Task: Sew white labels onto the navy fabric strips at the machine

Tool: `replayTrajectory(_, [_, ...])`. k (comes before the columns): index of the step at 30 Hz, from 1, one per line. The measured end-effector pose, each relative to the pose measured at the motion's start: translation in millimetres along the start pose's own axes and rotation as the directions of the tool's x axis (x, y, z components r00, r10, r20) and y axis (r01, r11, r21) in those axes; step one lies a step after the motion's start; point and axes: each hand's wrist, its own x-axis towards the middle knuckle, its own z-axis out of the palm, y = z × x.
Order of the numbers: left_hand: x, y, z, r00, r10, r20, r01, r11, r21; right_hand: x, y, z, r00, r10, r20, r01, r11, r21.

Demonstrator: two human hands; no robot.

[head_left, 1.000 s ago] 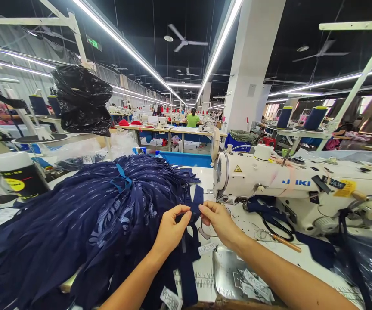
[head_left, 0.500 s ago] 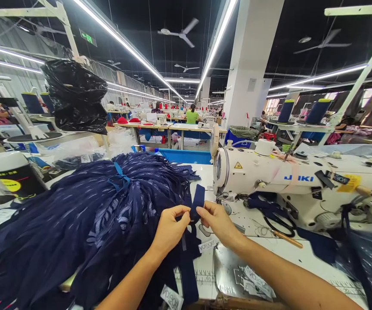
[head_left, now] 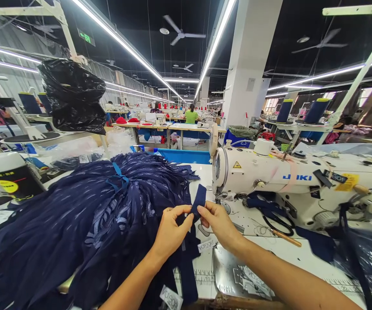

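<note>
A short navy fabric strip (head_left: 199,197) stands up between my two hands, left of the sewing machine's needle area. My left hand (head_left: 173,228) pinches its left edge between thumb and forefinger. On the other edge, my right hand (head_left: 217,221) grips the strip with thumb and curled fingers. A big bundle of navy fabric pieces (head_left: 63,215), tied with a blue strip (head_left: 119,176), lies to the left, touching my left forearm. Below my hands more navy strips hang down, and a white printed label (head_left: 206,246) shows beside them.
A white sewing machine (head_left: 253,170) stands at the right. Black-handled scissors (head_left: 281,224) and a wooden-handled tool (head_left: 287,238) lie under its arm. Loose labels (head_left: 253,277) rest on the metal plate (head_left: 223,267). A spray can (head_left: 11,176) stands at the left. Farther back sits a person in green (head_left: 191,116).
My left thumb and forefinger have opened slightly and shifted a little along the strip. The strip now tilts more to the right. My right hand has barely moved.
</note>
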Motion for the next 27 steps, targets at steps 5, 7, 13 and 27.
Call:
replayTrajectory(5, [1, 1, 0.9, 1.000, -0.021, 0.003, 0.021, 0.999, -0.045, -5, 2, -7, 0.995, -0.092, -0.034, 0.082, 0.969, -0.235])
replayTrajectory(7, [1, 1, 1.2, 1.000, -0.020, 0.007, 0.020, 0.999, -0.050, -9, 3, -12, 0.962, -0.267, -0.050, 0.216, 0.864, -0.454])
replayTrajectory(13, [-1, -2, 5.6, 1.000, -0.017, -0.005, 0.017, 1.000, -0.014, -16, 3, -16, 0.665, -0.681, 0.306, 0.536, 0.149, -0.831])
replayTrajectory(27, [-6, 4, 15.1, 0.999, 0.047, 0.013, -0.048, 0.989, 0.143, -14, 6, -6, 0.562, -0.673, 0.481, 0.500, -0.187, -0.846])
